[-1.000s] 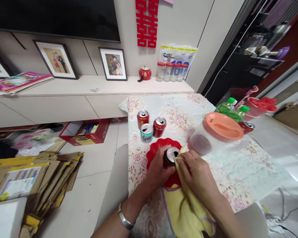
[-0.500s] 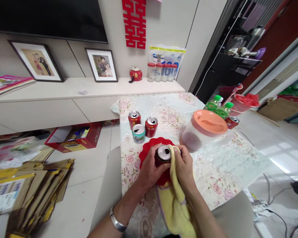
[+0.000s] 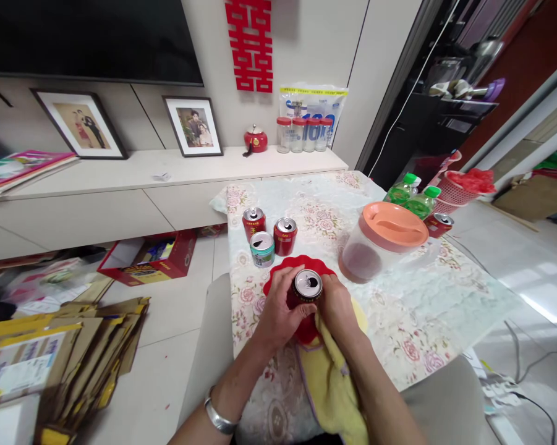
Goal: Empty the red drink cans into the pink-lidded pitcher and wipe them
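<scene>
left hand (image 3: 280,312) is wrapping the dark can (image 3: 308,283), thumb in front, fingers round the far side; right hand (image 3: 338,309) is curling in with the yellow cloth (image 3: 334,389) bunched under it at the can's right side, fingertips hidden. can is sitting over the red scalloped plate (image 3: 278,270), top facing up, mouth opened; can't tell if the base is touching. probably light if drained, thin-walled, denting under a hard squeeze, slick if wet; best hold is low round the body, clear of the opening's edge. cloth is looking soft and floppy, trailing to the near table edge. beyond the plate, two red cans (image 3: 285,240) and a teal can (image 3: 262,250) are standing grouped; the orange-lidded pitcher (image 3: 392,225) is standing to the right, green-capped bottles (image 3: 421,204) behind it.
</scene>
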